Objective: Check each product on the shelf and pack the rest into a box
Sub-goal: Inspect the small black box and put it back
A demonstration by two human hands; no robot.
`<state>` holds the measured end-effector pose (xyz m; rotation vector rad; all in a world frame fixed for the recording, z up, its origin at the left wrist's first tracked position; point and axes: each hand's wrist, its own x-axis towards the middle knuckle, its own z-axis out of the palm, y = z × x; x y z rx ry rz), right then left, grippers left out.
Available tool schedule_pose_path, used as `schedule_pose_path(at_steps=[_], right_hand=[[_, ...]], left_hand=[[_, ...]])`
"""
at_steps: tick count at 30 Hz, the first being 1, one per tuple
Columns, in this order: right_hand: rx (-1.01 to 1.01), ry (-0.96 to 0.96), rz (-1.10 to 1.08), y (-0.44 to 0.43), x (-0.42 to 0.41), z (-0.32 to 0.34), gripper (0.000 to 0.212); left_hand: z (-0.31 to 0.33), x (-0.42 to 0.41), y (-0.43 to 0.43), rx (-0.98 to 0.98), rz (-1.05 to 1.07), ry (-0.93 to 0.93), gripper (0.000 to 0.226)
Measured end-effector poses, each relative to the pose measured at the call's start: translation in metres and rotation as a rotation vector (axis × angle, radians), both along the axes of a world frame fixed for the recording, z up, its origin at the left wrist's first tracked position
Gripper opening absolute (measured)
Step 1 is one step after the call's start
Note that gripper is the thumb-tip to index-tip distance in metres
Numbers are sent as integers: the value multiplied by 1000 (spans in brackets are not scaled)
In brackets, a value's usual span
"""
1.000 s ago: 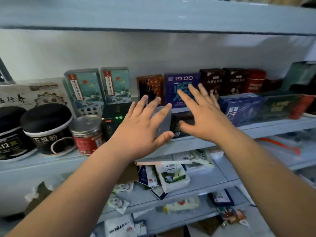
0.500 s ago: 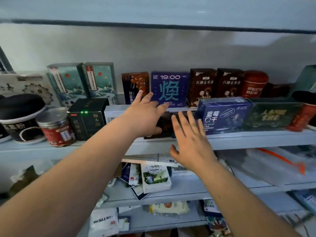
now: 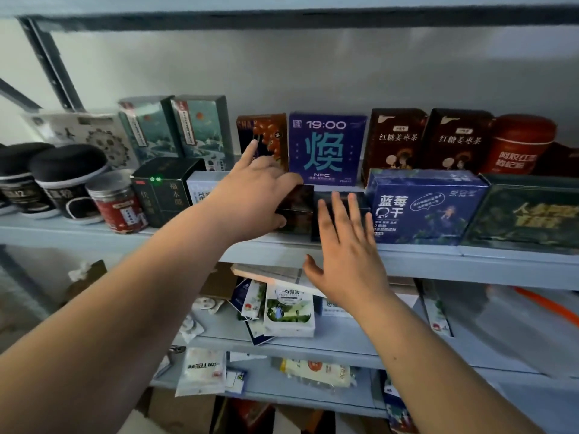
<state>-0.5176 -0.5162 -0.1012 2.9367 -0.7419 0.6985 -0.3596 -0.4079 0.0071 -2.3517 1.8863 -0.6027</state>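
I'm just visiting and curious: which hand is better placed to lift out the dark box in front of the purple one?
Probably the left hand: its fingers lie over the dark box and its thumb curls against the front. The right hand is open, gripping nothing.

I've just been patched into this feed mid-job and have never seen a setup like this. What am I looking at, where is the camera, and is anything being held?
There is no machine here: these are a person's two bare arms. The single view comes from a wide-angle camera worn on the person's head, looking forward and down at a shelf of products. On it stand a purple box marked 19:00, a blue box, a red-labelled jar and more. The left hand grips a small dark box, with fingers over its top and thumb under its front. The right hand is open with fingers spread, holding nothing, at the shelf's front edge.
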Motion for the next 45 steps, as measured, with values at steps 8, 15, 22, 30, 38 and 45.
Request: schedule_pose_path(at_steps=[8,15,22,30,38,45], right_hand=[[521,-382,335,23,-22,22,96],[1232,-621,512,67,-15,-4,72],[1480,-870,337,112,17,-33,76],[1516,-846,288,151,17,-50,67],[1349,-796,173,166,1,-62,80],[1445,-820,209,136,-23,-55,68]], left_hand=[[1,-39,70,-272,-57,575,68],[-48,-20,99,-517,-73,1305,53],[-101,-3,138,-548,-202,1678,81],[-124,17,169,-500,-260,1726,82],[-136,14,174,-479,-297,1834,75],[-130,-13,145,-550,-175,1962,69]])
